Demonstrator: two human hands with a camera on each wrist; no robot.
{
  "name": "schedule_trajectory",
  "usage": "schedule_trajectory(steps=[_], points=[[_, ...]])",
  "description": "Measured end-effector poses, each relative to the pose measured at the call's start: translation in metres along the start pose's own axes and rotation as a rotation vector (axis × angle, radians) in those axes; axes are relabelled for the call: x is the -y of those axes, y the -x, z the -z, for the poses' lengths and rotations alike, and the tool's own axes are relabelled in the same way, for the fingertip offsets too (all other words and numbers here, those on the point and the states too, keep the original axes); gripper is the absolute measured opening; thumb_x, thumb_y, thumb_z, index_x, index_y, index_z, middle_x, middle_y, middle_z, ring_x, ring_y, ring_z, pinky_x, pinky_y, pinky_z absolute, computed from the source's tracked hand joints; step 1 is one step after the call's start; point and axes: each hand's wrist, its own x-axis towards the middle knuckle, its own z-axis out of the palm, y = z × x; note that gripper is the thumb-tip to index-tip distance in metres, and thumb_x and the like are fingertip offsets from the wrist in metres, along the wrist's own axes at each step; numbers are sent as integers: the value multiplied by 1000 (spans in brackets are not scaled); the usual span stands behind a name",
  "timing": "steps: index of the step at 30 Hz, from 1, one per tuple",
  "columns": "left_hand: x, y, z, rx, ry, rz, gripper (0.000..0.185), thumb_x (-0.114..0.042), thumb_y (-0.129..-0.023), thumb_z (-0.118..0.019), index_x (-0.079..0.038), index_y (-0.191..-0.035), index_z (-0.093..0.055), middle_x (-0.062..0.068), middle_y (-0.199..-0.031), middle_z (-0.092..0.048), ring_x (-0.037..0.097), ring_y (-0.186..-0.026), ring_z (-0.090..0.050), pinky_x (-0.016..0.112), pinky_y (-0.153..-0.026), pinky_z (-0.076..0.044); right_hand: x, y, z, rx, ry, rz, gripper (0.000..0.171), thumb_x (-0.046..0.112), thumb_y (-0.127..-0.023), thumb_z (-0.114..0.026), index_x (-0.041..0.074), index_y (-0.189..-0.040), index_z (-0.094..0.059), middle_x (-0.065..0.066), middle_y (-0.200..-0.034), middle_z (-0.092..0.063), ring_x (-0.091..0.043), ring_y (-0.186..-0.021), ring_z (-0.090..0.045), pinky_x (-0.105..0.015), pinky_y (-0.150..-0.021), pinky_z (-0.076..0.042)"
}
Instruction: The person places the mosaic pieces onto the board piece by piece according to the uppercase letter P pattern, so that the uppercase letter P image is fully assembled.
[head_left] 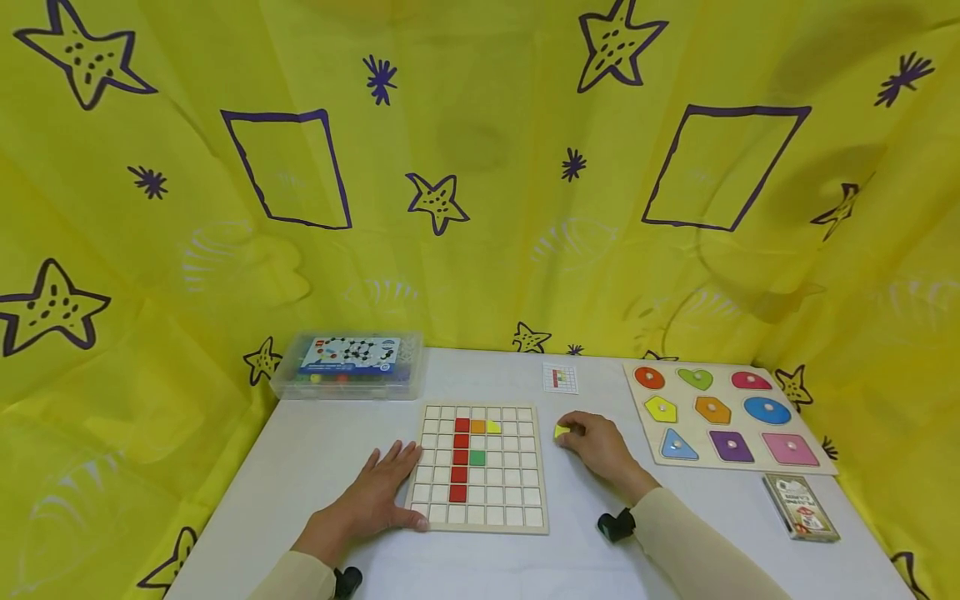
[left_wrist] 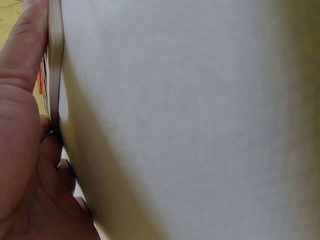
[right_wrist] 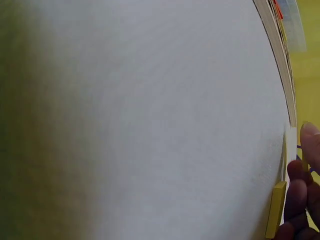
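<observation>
1. Left hand (head_left: 378, 492) lies flat, fingers straight, against the near left edge of the grid board (head_left: 480, 467). If it lifts, the board could slide on the white table (head_left: 330, 442) when a tile is pressed in.
2. Right hand (head_left: 600, 446) pinches a yellow tile (head_left: 561, 431) just right of the board, low over the table. The grip sits at the fingertips, so the tile could slip out.
3. Red, orange, yellow and green tiles already sit in cells. A careless approach could nudge the loose-looking yellow one (head_left: 492, 427).
4. Pattern card (head_left: 560, 378) lies far of the hand, and misreading it would mean a wrong cell.
</observation>
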Motion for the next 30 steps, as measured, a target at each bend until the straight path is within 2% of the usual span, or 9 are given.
schedule_trajectory(steps=[6, 10, 15, 22, 30], points=[[0, -1, -1, 4, 1, 9, 122, -55, -72, -92, -2, -164, -33, 16, -172, -31, 40, -163, -16, 63, -132, -6, 1, 1, 1, -40, 0, 28, 17, 8, -93, -78, 10, -110, -77, -1, -88, -65, -19, -83, -56, -30, -72, -47], [0, -1, -1, 6, 3, 14, 122, -56, -71, -92, -3, -164, -33, 15, -173, -31, 40, -163, -15, 63, -132, -5, 2, 2, 2, -53, -20, 38, 19, 7, -94, -76, 11, -113, -77, -2, -89, -64, -19, -84, -55, -30, -73, -47], [0, -1, -1, 7, 3, 22, 122, -56, -71, -92, -4, -165, -33, 14, -173, -31, 39, -164, -15, 62, -132, -5, 5, 4, 2, -58, -102, 50, 19, 5, -97, -72, 12, -115, -77, -4, -92, -65, -20, -85, -55, -27, -71, -47], [0, 0, -1, 0, -3, 12, 121, -56, -72, -91, -3, -164, -34, 15, -172, -32, 40, -163, -16, 63, -132, -6, 17, 5, -5, -87, -250, 51, 17, 2, -95, -73, 8, -110, -79, -7, -102, -74, -18, -92, -59, -23, -77, -51], [1, 0, -1, 0, -5, 11, 121, -56, -72, -91, -3, -164, -34, 15, -172, -32, 40, -163, -16, 62, -132, -6, 30, 7, -21, -105, -358, 68, 16, -3, -93, -75, 3, -107, -80, -10, -99, -74, -15, -85, -58, -21, -65, -50]])
